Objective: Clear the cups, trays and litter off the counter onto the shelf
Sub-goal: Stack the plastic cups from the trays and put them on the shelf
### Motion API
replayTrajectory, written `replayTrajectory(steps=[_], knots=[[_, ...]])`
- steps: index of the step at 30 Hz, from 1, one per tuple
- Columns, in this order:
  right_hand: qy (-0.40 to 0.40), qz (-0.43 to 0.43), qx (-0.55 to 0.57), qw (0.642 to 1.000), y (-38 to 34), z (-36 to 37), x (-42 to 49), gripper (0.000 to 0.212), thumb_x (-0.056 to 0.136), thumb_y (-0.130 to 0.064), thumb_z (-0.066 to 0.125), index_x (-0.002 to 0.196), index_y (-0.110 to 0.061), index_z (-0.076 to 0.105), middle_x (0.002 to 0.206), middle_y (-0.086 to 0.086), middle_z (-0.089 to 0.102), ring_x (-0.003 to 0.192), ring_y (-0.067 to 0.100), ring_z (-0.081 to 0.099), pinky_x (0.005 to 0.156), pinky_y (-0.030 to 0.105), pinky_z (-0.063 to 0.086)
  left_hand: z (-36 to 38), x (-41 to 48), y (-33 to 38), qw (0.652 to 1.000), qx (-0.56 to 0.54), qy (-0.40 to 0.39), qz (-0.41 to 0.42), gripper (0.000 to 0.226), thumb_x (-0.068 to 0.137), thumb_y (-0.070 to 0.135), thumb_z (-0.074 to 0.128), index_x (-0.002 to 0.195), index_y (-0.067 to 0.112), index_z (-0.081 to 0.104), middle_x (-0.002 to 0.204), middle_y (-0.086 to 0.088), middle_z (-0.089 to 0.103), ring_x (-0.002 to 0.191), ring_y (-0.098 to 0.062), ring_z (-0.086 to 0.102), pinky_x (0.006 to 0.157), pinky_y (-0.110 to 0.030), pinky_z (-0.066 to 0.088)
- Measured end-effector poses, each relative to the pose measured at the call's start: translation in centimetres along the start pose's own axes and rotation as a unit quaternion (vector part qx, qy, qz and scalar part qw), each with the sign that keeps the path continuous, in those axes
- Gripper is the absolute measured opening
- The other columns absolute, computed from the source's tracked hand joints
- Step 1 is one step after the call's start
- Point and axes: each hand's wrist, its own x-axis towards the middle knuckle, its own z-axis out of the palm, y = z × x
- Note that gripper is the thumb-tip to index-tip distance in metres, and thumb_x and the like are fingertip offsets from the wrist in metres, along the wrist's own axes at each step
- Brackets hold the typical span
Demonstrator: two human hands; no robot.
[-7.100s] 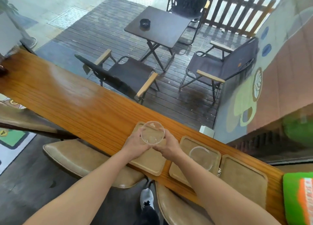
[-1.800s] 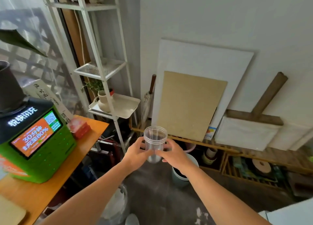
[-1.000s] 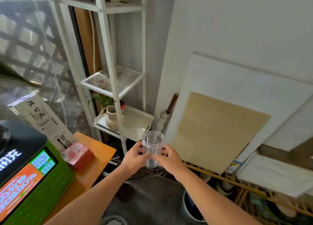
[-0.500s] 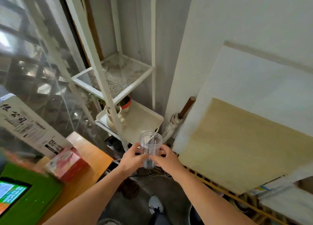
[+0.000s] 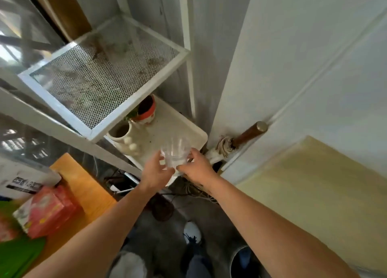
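Note:
A clear plastic cup [image 5: 175, 152] is held upright between both hands over the near corner of the cream tray [image 5: 178, 126] that lies on the lower level of the white metal shelf [image 5: 98, 129]. My left hand [image 5: 156, 174] grips the cup's left side and my right hand [image 5: 196, 167] grips its right side. Whether the cup's base touches the tray I cannot tell. The orange wooden counter's end [image 5: 83, 185] is at lower left.
On the tray stand a cream jug [image 5: 121, 133] and a red-rimmed plant pot [image 5: 146, 110]. A mesh shelf level [image 5: 100, 68] juts out above. A folded umbrella [image 5: 236, 141] and boards [image 5: 314, 194] lean on the wall at right. A red box [image 5: 48, 210] sits on the counter.
I have moved closer to the shelf and both hands have carried the cup forward and down, from in front of the shelf to over the tray's corner.

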Motion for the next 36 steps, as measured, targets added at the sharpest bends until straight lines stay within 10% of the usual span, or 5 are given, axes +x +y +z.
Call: replayTrajectory(steps=[4, 15, 26, 31, 36], knots=[[-0.013, -0.011, -0.001, 1.000, -0.1, 0.2, 3.9, 0.061, 0.074, -0.006, 0.077, 0.128, -0.016, 0.048, 0.120, 0.001, 0.059, 0.114, 0.022, 0.062, 0.088, 0.035, 0.055, 1.0, 3.2, -0.5, 0.999, -0.008, 0.039, 0.003, 0.062, 0.080, -0.001, 0.075, 0.128, 0.027, 0.047, 0.107, 0.017, 0.057, 0.107, -0.019, 0.063, 0.078, -0.020, 0.050], [0.040, -0.101, -0.017, 0.994, 2.2, 2.2, 8.6, 0.060, 0.081, -0.008, 0.073, 0.136, -0.015, 0.051, 0.126, 0.005, 0.063, 0.115, 0.016, 0.058, 0.093, 0.023, 0.043, 3.4, 8.2, -4.0, 0.994, -0.074, 0.076, -0.039, 0.070, 0.079, 0.000, 0.075, 0.130, 0.028, 0.037, 0.130, -0.004, 0.056, 0.112, -0.026, 0.064, 0.094, -0.045, 0.055], [0.011, -0.082, -0.051, 0.995, 3.5, 2.5, 9.7, 0.071, 0.081, -0.011, 0.075, 0.145, -0.015, 0.043, 0.141, 0.008, 0.054, 0.131, 0.022, 0.050, 0.109, 0.041, 0.043, 4.0, 8.5, -5.5, 0.991, -0.045, 0.104, -0.077, 0.064, 0.077, 0.015, 0.081, 0.122, 0.031, 0.038, 0.116, 0.010, 0.055, 0.083, -0.001, 0.062, 0.066, -0.013, 0.047], [0.026, -0.015, -0.052, 0.998, 3.4, 2.1, 7.7, 0.077, 0.079, -0.014, 0.077, 0.146, -0.013, 0.039, 0.139, 0.010, 0.050, 0.127, 0.027, 0.051, 0.105, 0.044, 0.045, 3.4, 6.5, -5.2, 0.983, -0.039, 0.103, -0.145, 0.047, 0.083, 0.011, 0.072, 0.122, 0.014, 0.046, 0.122, -0.009, 0.058, 0.105, -0.031, 0.064, 0.091, -0.047, 0.055], [0.026, 0.005, -0.099, 0.995, 2.4, 1.7, 3.2, 0.052, 0.084, -0.021, 0.071, 0.132, -0.011, 0.054, 0.121, 0.007, 0.060, 0.102, 0.017, 0.056, 0.083, 0.027, 0.044, 1.8, 2.1, -3.6, 0.987, -0.016, 0.077, -0.143, 0.033, 0.088, 0.017, 0.069, 0.115, 0.016, 0.050, 0.102, -0.006, 0.061, 0.089, -0.025, 0.066, 0.077, -0.041, 0.059]])
